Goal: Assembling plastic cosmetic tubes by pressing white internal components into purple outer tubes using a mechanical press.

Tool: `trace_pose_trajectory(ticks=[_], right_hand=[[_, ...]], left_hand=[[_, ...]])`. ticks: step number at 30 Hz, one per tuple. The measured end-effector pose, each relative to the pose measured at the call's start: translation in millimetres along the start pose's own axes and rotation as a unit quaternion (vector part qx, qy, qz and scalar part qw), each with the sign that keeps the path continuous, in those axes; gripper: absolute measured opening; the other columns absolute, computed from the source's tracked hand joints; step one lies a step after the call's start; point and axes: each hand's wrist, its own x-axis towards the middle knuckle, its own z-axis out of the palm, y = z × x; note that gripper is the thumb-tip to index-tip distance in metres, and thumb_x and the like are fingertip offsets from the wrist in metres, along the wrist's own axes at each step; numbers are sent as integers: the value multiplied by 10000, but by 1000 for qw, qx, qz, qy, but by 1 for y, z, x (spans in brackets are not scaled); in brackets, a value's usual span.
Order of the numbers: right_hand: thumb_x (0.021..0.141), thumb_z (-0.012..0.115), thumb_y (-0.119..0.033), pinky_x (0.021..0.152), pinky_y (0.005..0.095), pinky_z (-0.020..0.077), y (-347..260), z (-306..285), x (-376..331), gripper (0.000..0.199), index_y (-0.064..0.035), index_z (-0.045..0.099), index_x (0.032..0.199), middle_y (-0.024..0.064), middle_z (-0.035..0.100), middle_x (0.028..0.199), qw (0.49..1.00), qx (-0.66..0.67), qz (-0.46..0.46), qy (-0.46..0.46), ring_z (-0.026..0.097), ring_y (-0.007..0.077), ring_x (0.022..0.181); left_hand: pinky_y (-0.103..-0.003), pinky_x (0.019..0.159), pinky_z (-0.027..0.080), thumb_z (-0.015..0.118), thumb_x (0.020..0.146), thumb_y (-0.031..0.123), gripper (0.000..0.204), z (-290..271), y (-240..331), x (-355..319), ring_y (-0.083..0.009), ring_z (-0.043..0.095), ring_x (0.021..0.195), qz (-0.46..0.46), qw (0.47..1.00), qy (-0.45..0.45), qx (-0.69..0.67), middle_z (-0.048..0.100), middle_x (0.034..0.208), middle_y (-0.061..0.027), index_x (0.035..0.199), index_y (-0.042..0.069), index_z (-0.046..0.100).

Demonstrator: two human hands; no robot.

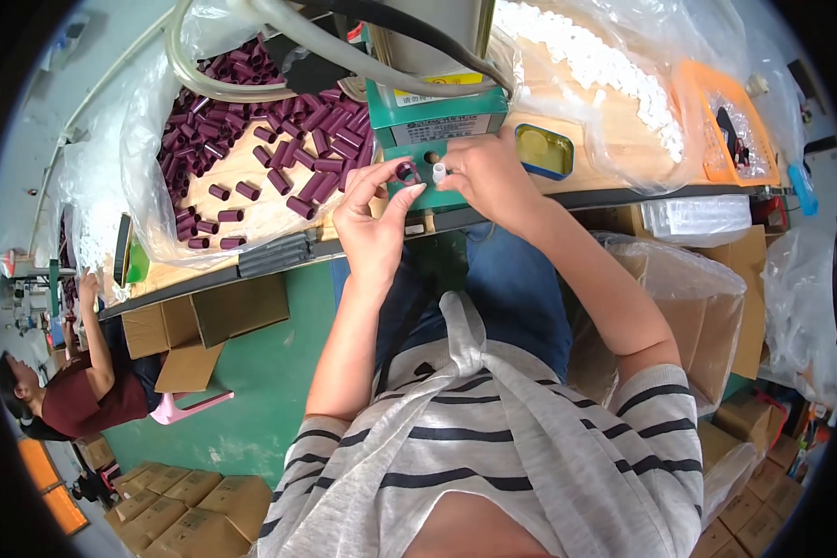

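My left hand (pixel 370 223) pinches a short maroon tube (pixel 406 171) between thumb and fingers, its open end showing. Close beside it, my right hand (pixel 495 177) grips a small white cylindrical piece (pixel 439 173) in its fingertips. The tube and the white piece are apart, with a small gap between them. Both hands are over the front of a green machine (pixel 407 121), near a round hole (pixel 431 157) in its base. Many loose maroon tubes (pixel 293 153) lie to the left on a plastic sheet.
White pieces (pixel 609 56) are heaped at the back right. A shallow tin (pixel 543 151) sits right of the machine, and an orange basket (pixel 716 130) stands farther right. Hoses (pixel 353 60) cross above. Cardboard boxes (pixel 242 307) are below the table. Another person (pixel 88 386) works at left.
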Motion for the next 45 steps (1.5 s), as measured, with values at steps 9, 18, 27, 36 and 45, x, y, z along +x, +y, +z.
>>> trace_pose_trajectory(ticks=[9,18,27,36,45], right_hand=[[807,816,-244,915,434,332,-4,20,-27,279,-143,777,1064,-15,676,953,983,52,40,169,588,211,1042],[861,779,-161,932,399,377,-9,12,-64,260,-135,766,1119,-3,698,954,963,133,147,184,628,222,960],[862,769,-79,820,346,497,-19,15,-49,323,-70,738,1183,79,700,984,924,277,170,204,654,215,907],[844,785,-47,802,312,522,-22,23,-22,357,-62,735,1197,100,658,1073,930,290,105,201,634,185,852],[824,772,-31,783,321,518,-25,24,-23,311,-54,752,1134,92,677,1034,932,275,105,212,657,185,792]], left_hand=[[-316,877,496,830,767,-7,331,15,9,16,-193,628,968,57,997,-47,30,755,1042,-46,1088,58,785],[-346,856,495,841,744,-1,305,18,2,21,-231,599,898,66,993,-61,71,747,951,-80,1040,43,779],[-357,902,504,818,757,-10,314,21,-11,13,-250,611,950,34,993,-81,82,758,1005,-80,1064,38,776],[-373,951,492,791,785,-18,315,20,-11,12,-269,622,1016,45,990,-92,101,749,1028,-106,1097,0,752],[-391,902,496,804,752,-27,310,19,-16,13,-295,620,966,68,984,-93,132,753,1000,-117,1057,9,770]])
